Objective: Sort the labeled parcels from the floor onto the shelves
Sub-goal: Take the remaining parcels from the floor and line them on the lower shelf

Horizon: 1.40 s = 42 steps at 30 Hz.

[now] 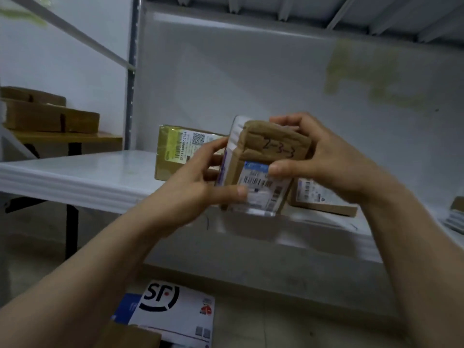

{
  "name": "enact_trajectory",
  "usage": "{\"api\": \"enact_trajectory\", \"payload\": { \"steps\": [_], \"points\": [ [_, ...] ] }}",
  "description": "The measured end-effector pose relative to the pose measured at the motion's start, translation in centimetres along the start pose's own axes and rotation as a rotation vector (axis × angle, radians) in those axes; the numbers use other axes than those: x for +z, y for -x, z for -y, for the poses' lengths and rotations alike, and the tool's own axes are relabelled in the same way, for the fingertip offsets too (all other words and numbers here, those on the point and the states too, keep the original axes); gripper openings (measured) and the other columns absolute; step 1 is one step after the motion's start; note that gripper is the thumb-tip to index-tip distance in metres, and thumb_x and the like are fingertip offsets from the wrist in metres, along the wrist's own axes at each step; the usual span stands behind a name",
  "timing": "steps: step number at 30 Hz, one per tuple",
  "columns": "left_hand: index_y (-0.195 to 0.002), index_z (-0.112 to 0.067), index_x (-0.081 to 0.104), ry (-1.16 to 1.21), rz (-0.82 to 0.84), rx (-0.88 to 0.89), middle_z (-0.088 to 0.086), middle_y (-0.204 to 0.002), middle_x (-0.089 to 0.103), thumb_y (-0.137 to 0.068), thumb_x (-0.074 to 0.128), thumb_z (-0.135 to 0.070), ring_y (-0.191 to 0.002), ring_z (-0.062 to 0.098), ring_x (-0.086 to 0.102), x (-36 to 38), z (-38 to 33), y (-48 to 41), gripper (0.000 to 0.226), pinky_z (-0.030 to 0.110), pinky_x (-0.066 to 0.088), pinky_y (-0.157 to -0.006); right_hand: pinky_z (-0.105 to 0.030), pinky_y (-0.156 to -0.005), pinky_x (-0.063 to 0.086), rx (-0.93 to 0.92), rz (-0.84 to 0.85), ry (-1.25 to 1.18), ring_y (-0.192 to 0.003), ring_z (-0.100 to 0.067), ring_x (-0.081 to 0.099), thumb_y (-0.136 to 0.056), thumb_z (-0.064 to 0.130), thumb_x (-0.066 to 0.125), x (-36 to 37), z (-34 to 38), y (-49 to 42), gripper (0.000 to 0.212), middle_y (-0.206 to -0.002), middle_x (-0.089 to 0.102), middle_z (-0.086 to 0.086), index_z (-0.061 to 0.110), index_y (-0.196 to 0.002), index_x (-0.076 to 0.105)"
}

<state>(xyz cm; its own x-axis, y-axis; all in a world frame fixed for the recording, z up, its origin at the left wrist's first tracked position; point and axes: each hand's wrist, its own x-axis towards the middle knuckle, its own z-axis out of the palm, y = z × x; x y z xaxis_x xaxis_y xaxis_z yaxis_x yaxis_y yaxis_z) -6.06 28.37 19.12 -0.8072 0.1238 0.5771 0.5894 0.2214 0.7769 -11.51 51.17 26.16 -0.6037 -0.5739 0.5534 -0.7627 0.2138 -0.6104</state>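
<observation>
Both hands hold a small brown parcel [266, 156] upright in front of the white shelf [82, 177]. It has "2-3-3" handwritten on its brown tape and a white barcode label lower down. My left hand [198, 182] grips its left side and bottom. My right hand [324, 156] grips its top and right side, thumb on the label. Behind it on the shelf lie a yellowish taped box [175, 151] with a label and a flat brown box [324, 199].
A white SF envelope [173, 312] and a brown box corner [130, 335] lie on the floor below. At left, stacked brown boxes [47, 114] rest on a wooden table. A shelf upright [130, 79] stands left of the bay. More parcels [455, 217] show at the right edge.
</observation>
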Motion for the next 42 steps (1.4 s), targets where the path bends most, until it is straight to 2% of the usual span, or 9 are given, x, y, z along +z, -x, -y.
{"api": "enact_trajectory", "payload": {
  "steps": [3, 5, 7, 9, 17, 20, 30, 37, 42],
  "points": [
    [-0.149, -0.029, 0.033, -0.021, -0.041, -0.017, -0.010, -0.126, 0.060, -0.083, 0.076, -0.009, -0.099, -0.004, 0.066, 1.4, 0.0, -3.9, 0.081, 0.021, 0.059, -0.073, -0.028, -0.087, 0.058, 0.056, 0.032, 0.170, -0.111, -0.013, 0.067, -0.059, 0.027, 0.089, -3.1, -0.4, -2.9, 0.082, -0.125, 0.059, 0.006, 0.030, -0.131, 0.050],
    [-0.151, -0.032, 0.028, -0.201, -0.088, -0.014, -0.014, -0.132, 0.055, -0.082, 0.077, -0.021, -0.110, -0.006, 0.060, 1.8, 0.7, -5.8, 0.085, 0.027, 0.057, -0.086, -0.022, -0.084, 0.057, 0.079, 0.043, 0.287, -0.108, -0.009, 0.065, -0.068, 0.025, 0.089, -4.1, -0.9, -4.4, 0.077, -0.123, 0.057, 0.011, 0.030, -0.132, 0.046],
    [-0.153, -0.035, 0.021, -0.548, -0.148, -0.039, -0.003, -0.149, 0.040, -0.078, 0.076, -0.031, -0.137, 0.017, 0.038, 1.7, 1.5, -7.1, 0.093, 0.046, 0.038, -0.111, -0.025, -0.085, 0.057, 0.103, 0.050, 0.362, -0.104, -0.008, 0.065, -0.076, 0.022, 0.086, -4.6, -1.5, -5.6, 0.070, -0.119, 0.057, 0.014, 0.029, -0.132, 0.044],
    [-0.154, -0.034, 0.017, -0.707, -0.184, -0.028, 0.004, -0.154, 0.028, -0.077, 0.072, -0.025, -0.140, 0.026, 0.023, 1.8, 2.2, -7.3, 0.095, 0.048, 0.024, -0.116, -0.036, -0.089, 0.057, 0.126, 0.071, 0.436, -0.103, -0.012, 0.066, -0.078, 0.027, 0.085, -5.3, -2.5, -6.6, 0.066, -0.118, 0.059, 0.012, 0.031, -0.129, 0.044],
    [-0.150, -0.027, 0.024, -0.758, -0.260, -0.053, 0.004, -0.146, 0.030, -0.077, 0.063, -0.021, -0.134, 0.026, 0.025, 1.7, 5.2, -6.8, 0.083, 0.044, 0.021, -0.110, -0.044, -0.088, 0.057, 0.262, 0.113, 0.583, -0.096, -0.017, 0.070, -0.078, 0.047, 0.081, -6.4, -5.3, -8.4, 0.064, -0.114, 0.065, 0.008, 0.035, -0.125, 0.040],
    [-0.149, -0.027, 0.025, -0.793, -0.241, -0.077, 0.005, -0.145, 0.031, -0.078, 0.065, -0.015, -0.134, 0.027, 0.025, 1.7, 5.4, -7.0, 0.082, 0.044, 0.023, -0.109, -0.047, -0.091, 0.054, 0.295, 0.110, 0.752, -0.101, -0.022, 0.065, -0.067, 0.073, 0.071, -5.5, -6.1, -9.0, 0.070, -0.114, 0.066, 0.006, 0.042, -0.118, 0.035],
    [-0.144, -0.027, 0.032, -0.702, -0.265, -0.116, 0.005, -0.139, 0.038, -0.077, 0.062, -0.012, -0.129, 0.028, 0.030, 1.1, 5.6, -7.2, 0.074, 0.042, 0.027, -0.103, -0.055, -0.120, 0.009, 0.251, 0.098, 1.032, -0.107, -0.026, 0.063, -0.085, 0.067, 0.060, -2.6, -6.1, -9.2, 0.056, -0.102, 0.064, 0.006, 0.030, -0.113, 0.029],
    [-0.138, -0.027, 0.041, -0.571, -0.321, -0.062, 0.000, -0.131, 0.047, -0.065, 0.051, -0.025, -0.125, 0.024, 0.035, 0.9, 5.5, -6.4, 0.074, 0.046, 0.033, -0.107, -0.056, -0.120, 0.012, 0.189, -0.041, 1.024, -0.138, -0.027, 0.043, -0.079, 0.067, 0.068, -1.7, -4.6, -7.5, 0.086, -0.148, 0.048, -0.006, 0.028, -0.146, 0.029],
    [-0.114, -0.025, 0.058, -0.453, -0.486, 0.146, -0.013, -0.106, 0.056, -0.068, 0.050, -0.017, -0.114, 0.019, 0.045, 1.5, 5.6, -4.9, 0.048, 0.049, 0.042, -0.098, -0.045, -0.109, 0.033, 0.006, -0.244, 0.903, -0.130, -0.023, 0.048, -0.088, 0.054, 0.068, 2.2, -1.6, -5.2, 0.061, -0.141, 0.052, 0.000, 0.028, -0.137, 0.042]
  ]
}}
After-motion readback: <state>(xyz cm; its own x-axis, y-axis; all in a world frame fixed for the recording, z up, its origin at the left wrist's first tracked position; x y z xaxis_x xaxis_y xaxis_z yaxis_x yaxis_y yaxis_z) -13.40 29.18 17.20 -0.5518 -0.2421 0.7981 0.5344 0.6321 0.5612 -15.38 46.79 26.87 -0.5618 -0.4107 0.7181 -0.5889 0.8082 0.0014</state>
